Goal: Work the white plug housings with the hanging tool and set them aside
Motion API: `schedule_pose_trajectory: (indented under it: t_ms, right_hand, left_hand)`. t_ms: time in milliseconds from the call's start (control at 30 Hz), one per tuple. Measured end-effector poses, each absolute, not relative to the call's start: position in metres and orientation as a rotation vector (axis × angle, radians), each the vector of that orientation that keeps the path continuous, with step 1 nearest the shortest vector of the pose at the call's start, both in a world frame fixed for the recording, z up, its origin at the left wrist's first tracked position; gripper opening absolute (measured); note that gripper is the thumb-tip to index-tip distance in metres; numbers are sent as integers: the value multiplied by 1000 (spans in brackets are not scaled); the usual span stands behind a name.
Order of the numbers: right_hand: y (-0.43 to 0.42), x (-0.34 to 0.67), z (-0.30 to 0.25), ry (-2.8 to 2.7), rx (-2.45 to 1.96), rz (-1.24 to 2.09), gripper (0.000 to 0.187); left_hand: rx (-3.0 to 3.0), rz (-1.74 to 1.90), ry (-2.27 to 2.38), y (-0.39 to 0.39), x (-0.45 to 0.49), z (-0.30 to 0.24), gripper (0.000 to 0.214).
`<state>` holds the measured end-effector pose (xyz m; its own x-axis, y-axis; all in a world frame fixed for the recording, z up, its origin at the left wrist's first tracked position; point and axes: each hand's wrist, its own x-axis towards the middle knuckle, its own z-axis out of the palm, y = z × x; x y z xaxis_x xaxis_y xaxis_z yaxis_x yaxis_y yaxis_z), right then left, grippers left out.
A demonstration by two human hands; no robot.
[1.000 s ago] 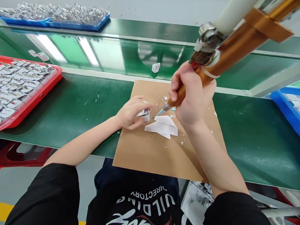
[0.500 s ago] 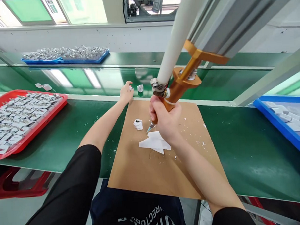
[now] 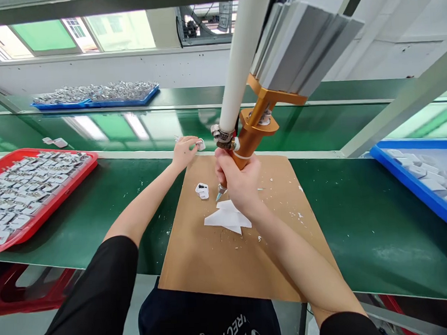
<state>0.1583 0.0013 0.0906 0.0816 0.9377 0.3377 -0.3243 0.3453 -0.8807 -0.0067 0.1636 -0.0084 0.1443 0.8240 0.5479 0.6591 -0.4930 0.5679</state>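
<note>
My right hand (image 3: 239,179) is wrapped round an orange-brown dispensing gun (image 3: 249,140), its pale-blue nozzle tip pointing down just above folded white paper (image 3: 228,216). At the back edge of the bench, my left hand (image 3: 185,152) has its fingertips closed on a small white plastic part (image 3: 201,145); the far side of the grip is hidden. A white part with a dark inside (image 3: 202,190) lies on the brown cardboard (image 3: 197,252), left of the nozzle.
A red tray (image 3: 86,171) full of white parts with metal pieces stands left. At the right is a blue tray (image 3: 413,189) of white pieces. Blue trays (image 3: 146,99) of small metal parts sit on the back shelf. A thick white hose (image 3: 237,63) rises from the gun.
My left fingers have reached the white part that stood apart to their right. The right hand still grips the gun by the paper. The whole view has shifted slightly.
</note>
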Motion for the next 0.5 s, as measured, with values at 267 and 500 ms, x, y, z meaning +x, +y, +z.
schedule_pose_trajectory:
  t_ms: [267,500]
  right_hand:
    - [2,154,93,-1066,-669,1037,28]
    - [-1,154,96,-1161,-612,946,32]
  left_hand:
    - [2055,1214,1208,93,-36,-42,30]
    - [1926,1171,1469,68,-16,-21,36]
